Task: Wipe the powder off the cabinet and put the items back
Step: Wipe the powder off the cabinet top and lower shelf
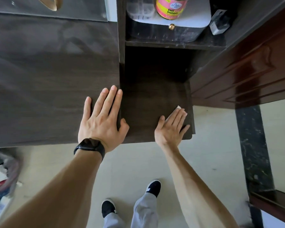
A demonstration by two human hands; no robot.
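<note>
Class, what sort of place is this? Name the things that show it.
Probably a room in a home, perhaps a bedroom: a wooden cabinet, a body-care bottle stored in it, and a panelled wooden door beside it.

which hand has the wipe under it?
The right hand, flat on the lower shelf, white wipe showing past its fingertips. The left hand rests bare on the cabinet top.

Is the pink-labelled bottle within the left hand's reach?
Probably yes: the left hand lies flat on the cabinet top, holding nothing, and the bottle stands in an open-fronted compartment.
</note>
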